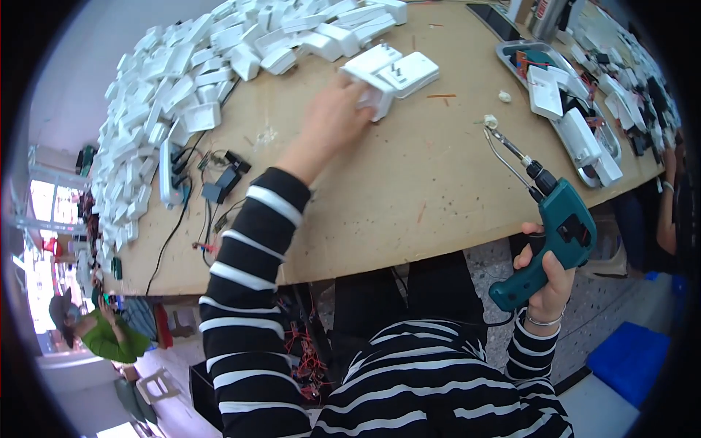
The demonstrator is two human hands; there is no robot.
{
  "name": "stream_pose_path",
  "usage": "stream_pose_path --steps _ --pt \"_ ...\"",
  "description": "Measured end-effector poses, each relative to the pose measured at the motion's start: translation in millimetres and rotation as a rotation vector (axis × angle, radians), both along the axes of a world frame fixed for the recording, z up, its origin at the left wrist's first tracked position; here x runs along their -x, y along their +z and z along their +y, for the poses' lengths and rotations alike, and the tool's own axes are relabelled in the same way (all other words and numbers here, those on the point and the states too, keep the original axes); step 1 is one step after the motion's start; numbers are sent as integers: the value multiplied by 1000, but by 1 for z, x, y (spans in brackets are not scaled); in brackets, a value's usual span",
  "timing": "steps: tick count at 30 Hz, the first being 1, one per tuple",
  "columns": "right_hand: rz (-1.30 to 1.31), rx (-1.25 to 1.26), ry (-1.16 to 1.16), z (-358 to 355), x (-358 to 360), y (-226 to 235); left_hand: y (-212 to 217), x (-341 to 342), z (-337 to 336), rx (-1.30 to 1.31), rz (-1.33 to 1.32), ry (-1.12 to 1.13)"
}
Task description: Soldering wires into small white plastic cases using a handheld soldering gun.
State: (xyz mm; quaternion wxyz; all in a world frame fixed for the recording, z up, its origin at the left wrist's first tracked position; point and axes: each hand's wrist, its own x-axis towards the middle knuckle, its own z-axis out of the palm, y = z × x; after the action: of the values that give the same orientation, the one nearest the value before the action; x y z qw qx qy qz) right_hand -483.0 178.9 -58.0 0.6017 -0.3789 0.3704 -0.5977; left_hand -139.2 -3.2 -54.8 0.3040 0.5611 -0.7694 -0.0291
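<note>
A white plug (376, 84) was gripped by the left hand (334, 117) on the table (409, 175), beside 1 more plug (410, 73). A teal drill (558, 233) was held by the right hand (546, 277). White plugs (182, 80) were piled behind.

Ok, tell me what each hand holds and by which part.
Right hand grips the teal power screwdriver by its handle. Left hand rests on a white plastic casing at its near end.

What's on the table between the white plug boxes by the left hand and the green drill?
Mostly bare wooden table lies between the white plug boxes and the green drill, with a few tiny orange scraps, seen in the head view.
</note>
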Motion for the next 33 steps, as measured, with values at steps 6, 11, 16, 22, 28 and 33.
stream_pose_path --steps 6,11,16,22,28,33 --pt "14 75 77 13 -9 7 -16 13 14 208 -397 165" --pt "63 70 40 25 -2 7 -11 47 60 161 -581 69" --pt "67 61 25 30 -4 12 9 51 66 228 -429 53" --pt "76 55 11 33 -4 13 13 3 1 499 -394 6" --pt "80 38 -39 35 4 9 19 19 26 258 -527 -4" --pt "83 42 -13 29 2 4 15 25 86 133 -461 111"
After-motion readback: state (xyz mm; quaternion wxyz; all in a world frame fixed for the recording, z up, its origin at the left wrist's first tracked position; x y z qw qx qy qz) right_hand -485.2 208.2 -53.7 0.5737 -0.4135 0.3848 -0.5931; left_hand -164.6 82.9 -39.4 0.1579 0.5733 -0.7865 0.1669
